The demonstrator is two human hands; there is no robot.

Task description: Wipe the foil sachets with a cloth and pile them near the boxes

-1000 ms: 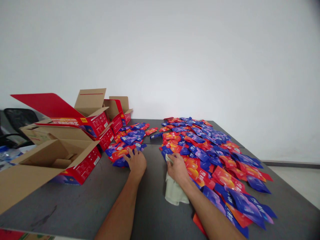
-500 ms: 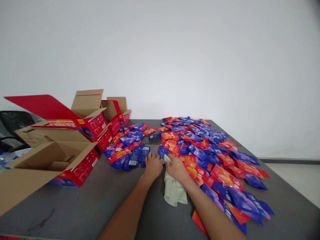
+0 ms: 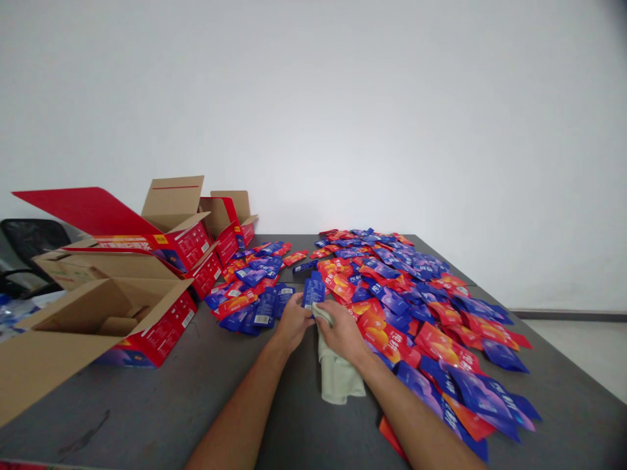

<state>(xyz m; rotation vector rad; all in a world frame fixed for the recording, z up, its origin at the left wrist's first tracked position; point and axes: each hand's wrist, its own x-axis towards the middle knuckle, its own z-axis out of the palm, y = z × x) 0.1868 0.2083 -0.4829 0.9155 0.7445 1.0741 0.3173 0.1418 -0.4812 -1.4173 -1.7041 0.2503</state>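
Between my hands a blue pouch [image 3: 313, 291] stands tilted up, its printed back towards me. My left hand [image 3: 294, 322] grips the lower left edge of this pouch with closed fingers. A pale cloth [image 3: 337, 375] is bunched in my right hand [image 3: 337, 326], pressed against the pouch's lower right side; the rest of the cloth hangs down onto the table. Just left of my left hand lie blue pouches with barcodes [image 3: 264, 307], part of a smaller pile. To the right of my right hand spreads a large heap of red and blue pouches [image 3: 386, 336].
Open red cardboard boxes [image 3: 169, 329] stand along the left side of the dark table [image 3: 161, 418], flaps sticking out towards me. Behind them is a black chair [image 3: 36, 245]. A white wall [image 3: 313, 117] rises behind the table.
The blue pouch, lower and mostly hidden between my hands before, is now raised and tilted up. My left hand has turned and shifted slightly; the cloth stays in my right hand.
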